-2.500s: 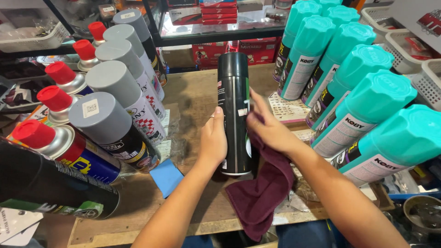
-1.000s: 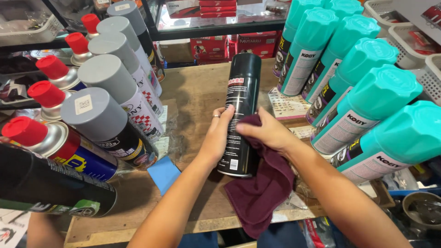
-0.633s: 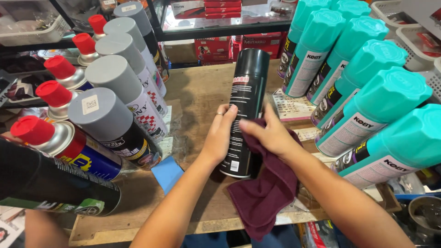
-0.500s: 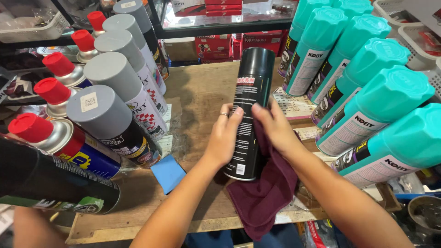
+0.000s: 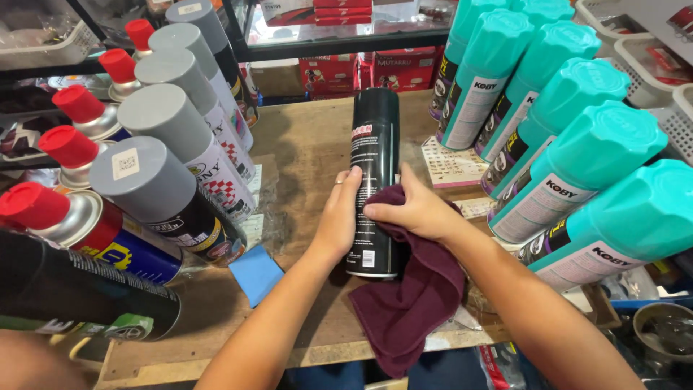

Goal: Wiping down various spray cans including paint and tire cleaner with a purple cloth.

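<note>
A black spray can (image 5: pixel 375 155) with a black cap is held over a wooden counter (image 5: pixel 303 144). My left hand (image 5: pixel 339 217) grips its lower left side; a ring shows on one finger. My right hand (image 5: pixel 415 211) presses a dark maroon cloth (image 5: pixel 411 303) against the can's right side, and the cloth hangs down below the can toward the counter's near edge.
Grey-capped cans (image 5: pixel 162 155) and red-capped cans (image 5: pixel 50 209) line the left. Teal-capped cans (image 5: pixel 577 144) line the right. A blue sponge (image 5: pixel 256 273) lies on the counter. White baskets (image 5: pixel 650 50) sit at the far right, and a glass shelf (image 5: pixel 339 29) with red boxes is behind.
The can has been turned and shifted in my hands, and the cloth under my right hand has moved along its side. My left hand stays on the can's lower part.
</note>
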